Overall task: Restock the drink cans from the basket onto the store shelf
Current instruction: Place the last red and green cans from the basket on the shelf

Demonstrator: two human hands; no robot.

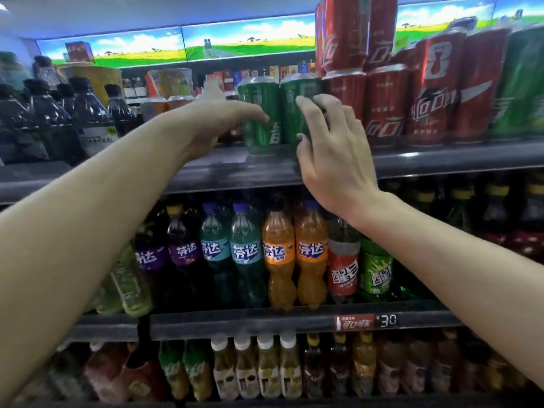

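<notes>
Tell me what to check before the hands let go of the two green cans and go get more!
1. Left green can standing upright on the shelf: ok.
2. Right green can upright beside it: ok.
3. Left hand off its can: not ok, fingers touch its side.
4. Right hand off its can: not ok, fingers curl round it.
5. Red cans to the right steady: ok; they stand upright, a second layer stacked on top.
6. Basket with more cans within reach: cannot tell, not in view.
</notes>
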